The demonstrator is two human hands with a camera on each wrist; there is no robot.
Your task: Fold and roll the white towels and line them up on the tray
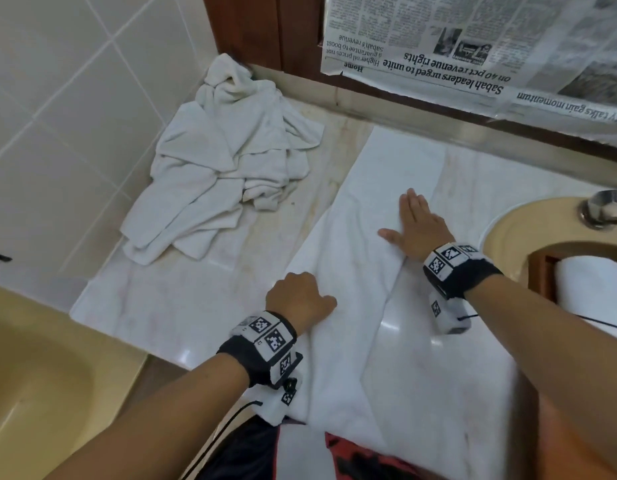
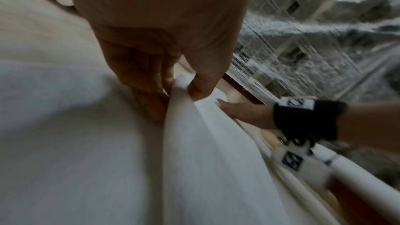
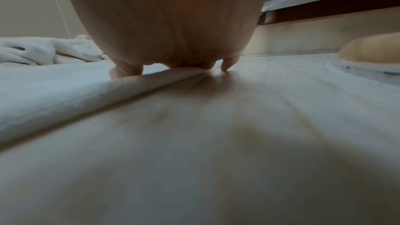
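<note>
A newspaper (image 1: 473, 46) covers the mirror above the desk (image 1: 182, 299), hung upside down to where I stand; its headline reads "Sabah leaders urged to unite on 40 pct revenue rights", with "Higher oil prices not a guarantee to boost Sabah's revenue" beside it and a section tag "Home"; further right only "talks gain momentum" is legible, the start cut off at the frame edge. A long white towel (image 1: 379, 188) lies flat across the marble desk, folded lengthwise, its near end hanging over the front edge. The right hand (image 1: 416, 226) lies flat on the towel's right fold edge, fingers straight and together, thumb spread. The left hand (image 1: 298, 296) is curled at the towel's left side; from the left wrist view its thumb and fingers pinch a raised ridge of the cloth. Both wrists carry black bands with square black-and-white code markers, not readable as text. A heap of crumpled white towels (image 1: 224, 164) sits in the far left corner against the tiled wall, well apart from the flat one. At the right a wooden tray (image 1: 542, 271) rests in the yellow sink (image 1: 507, 230), holding a rolled towel (image 1: 591, 282); both are cut off by the frame. A tap (image 1: 601, 207) shows only partly.
</note>
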